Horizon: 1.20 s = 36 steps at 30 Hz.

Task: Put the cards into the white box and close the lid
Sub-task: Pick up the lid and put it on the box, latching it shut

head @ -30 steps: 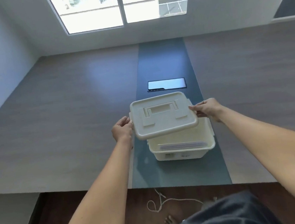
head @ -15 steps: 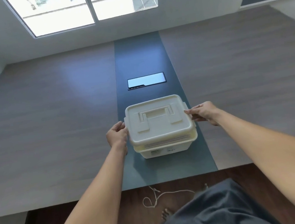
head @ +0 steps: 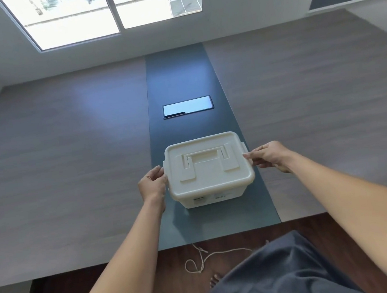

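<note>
The white box [head: 214, 197] stands on the dark centre strip of the table, near the front edge. Its lid [head: 208, 166], with a flat folded handle, lies level on top and covers the opening. The cards are hidden inside. My left hand [head: 153, 184] grips the lid's left edge with curled fingers. My right hand [head: 269, 156] pinches the lid's right edge at the side latch.
A glossy black rectangular panel [head: 187, 106] is set into the dark strip [head: 179, 75] behind the box. The grey wooden table [head: 64, 161] spreads wide on both sides. A white cord [head: 207, 258] lies on the brown floor below the table's front edge.
The lid came down from a tilted position above the open box and now sits flat on it, hiding the cards. Both hands stayed on the lid's edges.
</note>
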Available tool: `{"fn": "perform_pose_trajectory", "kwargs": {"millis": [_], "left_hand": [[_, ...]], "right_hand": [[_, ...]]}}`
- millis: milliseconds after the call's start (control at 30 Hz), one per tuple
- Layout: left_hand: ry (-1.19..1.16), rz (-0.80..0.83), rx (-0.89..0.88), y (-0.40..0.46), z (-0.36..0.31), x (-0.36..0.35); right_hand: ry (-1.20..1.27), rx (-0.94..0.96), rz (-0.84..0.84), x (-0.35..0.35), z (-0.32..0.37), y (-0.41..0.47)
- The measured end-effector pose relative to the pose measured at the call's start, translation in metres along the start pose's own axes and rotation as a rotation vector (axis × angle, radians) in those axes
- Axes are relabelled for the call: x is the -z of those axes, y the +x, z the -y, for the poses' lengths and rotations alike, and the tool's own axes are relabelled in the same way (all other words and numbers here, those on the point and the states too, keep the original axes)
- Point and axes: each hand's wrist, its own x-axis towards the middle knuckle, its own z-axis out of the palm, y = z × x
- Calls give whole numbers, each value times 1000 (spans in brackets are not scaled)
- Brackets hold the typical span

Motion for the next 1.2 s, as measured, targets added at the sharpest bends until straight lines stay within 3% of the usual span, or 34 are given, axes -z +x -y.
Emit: {"fn": "perform_pose_trajectory", "kwargs": {"millis": [433, 633, 833, 1200], "left_hand": [[126, -13, 18, 3, 5, -6], [182, 106, 221, 8, 15, -8], [145, 141, 254, 15, 14, -5], [119, 21, 152, 17, 2, -12]], "right_hand": [[68, -34, 40, -5, -6, -4], [241, -159, 196, -18, -4, -13], [266, -176, 177, -19, -3, -12], [149, -77, 49, -14, 1, -5]]}}
